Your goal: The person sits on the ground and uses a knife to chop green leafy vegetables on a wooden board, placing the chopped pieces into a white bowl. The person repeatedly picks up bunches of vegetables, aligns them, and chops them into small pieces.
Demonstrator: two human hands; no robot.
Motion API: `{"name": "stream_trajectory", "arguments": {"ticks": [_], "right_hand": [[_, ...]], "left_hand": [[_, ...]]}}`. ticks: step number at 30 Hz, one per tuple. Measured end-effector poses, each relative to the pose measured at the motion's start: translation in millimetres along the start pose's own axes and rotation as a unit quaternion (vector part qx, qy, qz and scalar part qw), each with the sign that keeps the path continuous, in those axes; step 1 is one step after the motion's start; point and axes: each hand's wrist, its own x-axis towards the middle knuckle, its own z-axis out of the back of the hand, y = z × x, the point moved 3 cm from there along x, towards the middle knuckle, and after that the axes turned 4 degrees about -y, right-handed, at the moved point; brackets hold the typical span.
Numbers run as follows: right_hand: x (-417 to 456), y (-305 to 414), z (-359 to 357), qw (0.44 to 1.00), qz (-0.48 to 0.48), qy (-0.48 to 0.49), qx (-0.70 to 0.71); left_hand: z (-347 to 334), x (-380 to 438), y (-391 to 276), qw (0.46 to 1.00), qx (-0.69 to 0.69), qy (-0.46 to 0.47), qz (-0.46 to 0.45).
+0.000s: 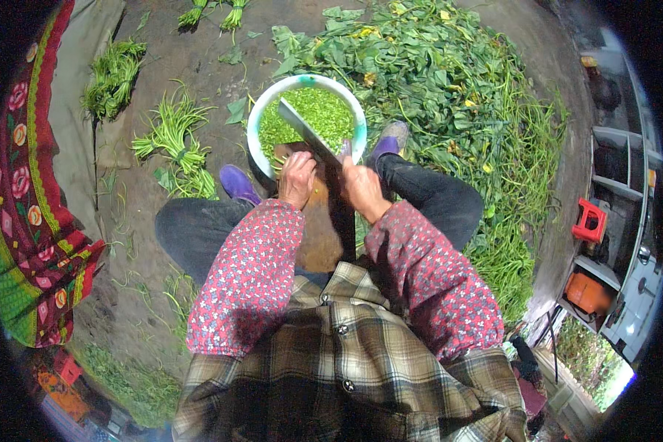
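Observation:
My right hand [362, 185] grips a cleaver [308, 128], its broad blade slanting up and left over a basin. The white enamel basin [252, 130] has a green-tinted inner wall and holds finely chopped green stems [323, 110]. Beside the blade, my left hand [297, 179] presses on a wooden cutting board [325, 232], fingers curled over a few green stems [279, 161] that are mostly hidden. The board runs from my lap to the basin's near rim. Both forearms wear red floral sleeve covers.
A large heap of leafy green vines [431, 83] spreads on the right. Tied bundles of green stems [182, 135] lie left, with another pile [113, 80] beyond. My purple shoes [238, 182] flank the basin. A red plastic stool [589, 221] stands at far right, a floral cloth [30, 182] at far left.

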Motion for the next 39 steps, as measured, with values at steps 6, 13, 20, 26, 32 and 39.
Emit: {"name": "stream_trajectory", "arguments": {"ticks": [6,13,20,26,32,39], "right_hand": [[-1.3,15.9,31.6,1.000,0.011,0.015,0.007],[-25.8,25.8,18.1,0.996,0.008,0.059,-0.069],[-3.6,8.2,11.0,1.000,-0.007,0.007,-0.001],[-21.8,28.5,32.8,0.997,-0.003,0.068,-0.037],[-17.3,23.1,-5.6,0.999,0.022,-0.010,-0.038],[-10.3,18.3,18.9,0.998,-0.025,0.056,0.027]], "left_hand": [[8.2,-4.2,7.9,1.000,0.013,0.022,-0.002],[7.4,-5.0,6.9,1.000,0.002,0.008,-0.003],[4.3,1.5,7.2,0.997,-0.045,-0.041,0.038],[9.2,-5.4,10.8,0.999,0.000,-0.019,0.046],[0.9,-10.4,13.9,0.999,0.022,0.027,0.039],[14.6,-6.9,10.0,0.999,-0.025,-0.023,0.017]]}}
